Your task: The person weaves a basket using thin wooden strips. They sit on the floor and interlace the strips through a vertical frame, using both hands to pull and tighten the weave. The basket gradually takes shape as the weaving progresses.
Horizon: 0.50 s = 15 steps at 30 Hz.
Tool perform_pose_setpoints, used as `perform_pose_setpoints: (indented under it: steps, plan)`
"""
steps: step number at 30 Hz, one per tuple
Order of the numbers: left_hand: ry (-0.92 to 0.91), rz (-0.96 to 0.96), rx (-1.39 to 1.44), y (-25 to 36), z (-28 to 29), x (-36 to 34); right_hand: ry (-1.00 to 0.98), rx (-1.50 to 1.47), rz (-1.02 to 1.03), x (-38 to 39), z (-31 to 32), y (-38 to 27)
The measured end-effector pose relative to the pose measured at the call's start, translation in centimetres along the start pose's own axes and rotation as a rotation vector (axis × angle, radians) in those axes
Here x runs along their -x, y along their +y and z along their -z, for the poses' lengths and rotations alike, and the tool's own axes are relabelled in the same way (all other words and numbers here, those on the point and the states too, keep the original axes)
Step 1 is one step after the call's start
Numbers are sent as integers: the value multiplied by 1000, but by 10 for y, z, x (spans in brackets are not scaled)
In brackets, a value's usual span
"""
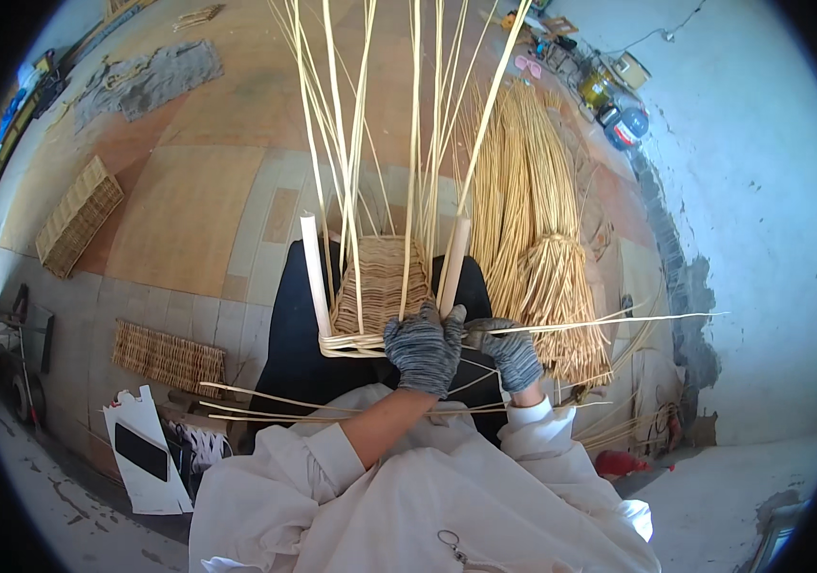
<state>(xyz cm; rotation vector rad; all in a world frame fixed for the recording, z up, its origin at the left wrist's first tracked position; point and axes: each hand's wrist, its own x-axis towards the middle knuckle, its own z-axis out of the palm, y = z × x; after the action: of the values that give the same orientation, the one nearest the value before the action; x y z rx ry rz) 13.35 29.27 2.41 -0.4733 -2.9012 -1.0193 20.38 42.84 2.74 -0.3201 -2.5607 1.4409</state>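
Observation:
On my lap rests a partly woven wicker basket (382, 277), with long willow stakes (415, 124) standing up from its edges. A pale wooden post rises at its near left corner (314, 277) and another at its right (454, 263). My left hand (425, 351), in a grey knitted glove, grips the basket's near edge beside the right post. Just to the right, my gloved right hand (508, 355) is closed on a thin willow rod (638, 322) that sticks out to the right. The fingertips of both hands are partly hidden.
Several loose rods (275, 416) lie across my lap. Large willow bundles (547, 229) lie on the floor at the right. At the left are a woven basket (81, 217), a wicker panel (170, 355) and a white board (146, 454). A plastered wall (752, 191) bounds the right side.

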Motion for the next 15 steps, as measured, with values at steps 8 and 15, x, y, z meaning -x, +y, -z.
perform_pose_setpoints:
  steps: [8,15]
  plan:
    - [355,-120,226,-41,30,0,175,542,620,77,-11,-47]
    - [161,-3,894,-80,106,46,-636,352,17,99,-8,-31]
